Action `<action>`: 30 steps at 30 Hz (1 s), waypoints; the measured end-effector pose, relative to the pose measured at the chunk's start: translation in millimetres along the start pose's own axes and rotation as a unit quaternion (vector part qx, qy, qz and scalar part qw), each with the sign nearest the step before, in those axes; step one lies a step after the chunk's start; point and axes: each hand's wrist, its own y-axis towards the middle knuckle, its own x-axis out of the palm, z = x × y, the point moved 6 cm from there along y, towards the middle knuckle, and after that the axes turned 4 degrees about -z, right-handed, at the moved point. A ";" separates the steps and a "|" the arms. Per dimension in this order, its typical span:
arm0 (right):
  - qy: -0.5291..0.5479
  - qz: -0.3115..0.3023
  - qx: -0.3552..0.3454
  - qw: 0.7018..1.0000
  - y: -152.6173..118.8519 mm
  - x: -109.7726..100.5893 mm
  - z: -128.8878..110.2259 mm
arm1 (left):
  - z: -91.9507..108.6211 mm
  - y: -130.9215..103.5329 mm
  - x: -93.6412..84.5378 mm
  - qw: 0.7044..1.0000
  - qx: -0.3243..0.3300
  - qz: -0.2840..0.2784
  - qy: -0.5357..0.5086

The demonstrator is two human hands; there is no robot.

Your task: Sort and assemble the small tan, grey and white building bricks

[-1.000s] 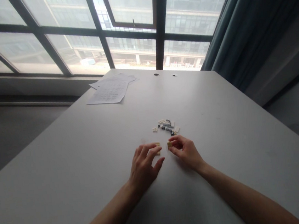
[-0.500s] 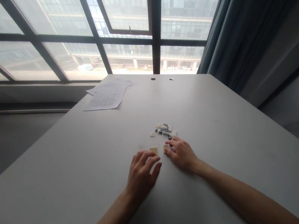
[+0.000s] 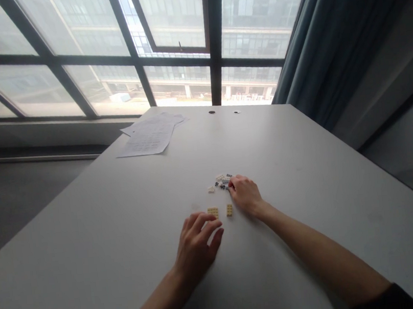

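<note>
My left hand [image 3: 199, 236] rests on the white table with its fingers apart, just below a wider tan brick piece [image 3: 213, 211]. A narrower tan piece [image 3: 229, 210] lies to the right of it, touched by neither hand. My right hand [image 3: 245, 193] is at the right side of a small pile of white, grey and black pieces [image 3: 222, 180], covering part of it. Its fingers are bent down together, and what they hold, if anything, is hidden. Small white pieces [image 3: 210, 189] lie at the left of the pile.
Sheets of printed paper [image 3: 149, 137] lie at the far left of the white table [image 3: 284, 156]. Two round holes are near its far edge. Beyond stand a large window [image 3: 178, 59] and, at the right, a blue-grey curtain [image 3: 303, 56].
My right hand has moved up from the narrower tan piece to the pile, leaving that piece on the table. My left hand has barely moved. The view has tilted slightly.
</note>
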 end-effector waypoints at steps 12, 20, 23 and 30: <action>0.708 -0.189 0.175 0.657 -85.9 29.7 -30.8 | 4.6 -5.4 -16.2 0.994 -0.005 0.106 -0.024; 0.757 -0.216 0.188 0.588 -105.6 42.9 -42.6 | 11.7 -1.5 -14.7 0.996 0.020 0.076 -0.032; 0.742 -0.216 0.174 0.610 -105.8 38.9 -42.2 | 11.9 -1.2 -15.0 0.997 0.017 0.073 -0.033; 0.715 -0.189 0.184 0.647 -107.0 35.5 -36.2 | 8.5 -1.3 -14.2 0.994 0.006 0.085 -0.068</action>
